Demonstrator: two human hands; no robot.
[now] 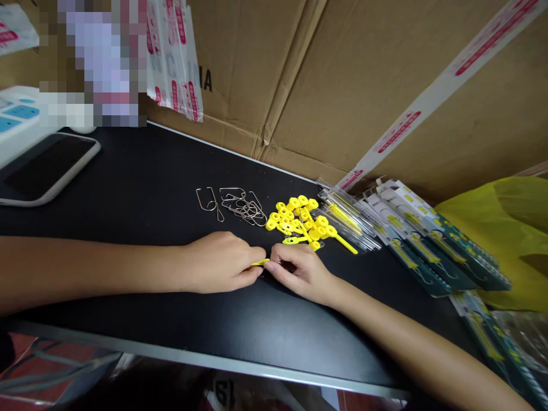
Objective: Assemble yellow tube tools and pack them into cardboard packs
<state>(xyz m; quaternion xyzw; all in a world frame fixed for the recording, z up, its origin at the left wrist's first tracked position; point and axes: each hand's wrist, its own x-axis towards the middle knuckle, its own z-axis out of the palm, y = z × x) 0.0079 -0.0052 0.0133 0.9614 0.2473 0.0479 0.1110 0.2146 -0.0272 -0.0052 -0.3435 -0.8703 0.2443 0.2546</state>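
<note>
Between finger and thumb, my left hand (225, 262) pinches a small yellow plastic piece (259, 262). My right hand (302, 271) meets it fingertip to fingertip, its thumb and forefinger closed at the piece's right end. A bit of shiny metal shows at those right fingertips, too small to make out. Just beyond the hands lies a heap of yellow plastic parts (295, 217), with some small springs among them. Bent metal wire hooks (244, 206) form a tangle to the left of the heap. Clear plastic tubes (351, 220), some with yellow sticks inside, lie to its right.
Printed packages (422, 240) are stacked on the right of the black table (141, 200), beside a yellow bag (500, 228). Large cardboard boxes (342, 74) stand along the back edge. A phone (47, 165) and a white power strip (21, 117) are at far left.
</note>
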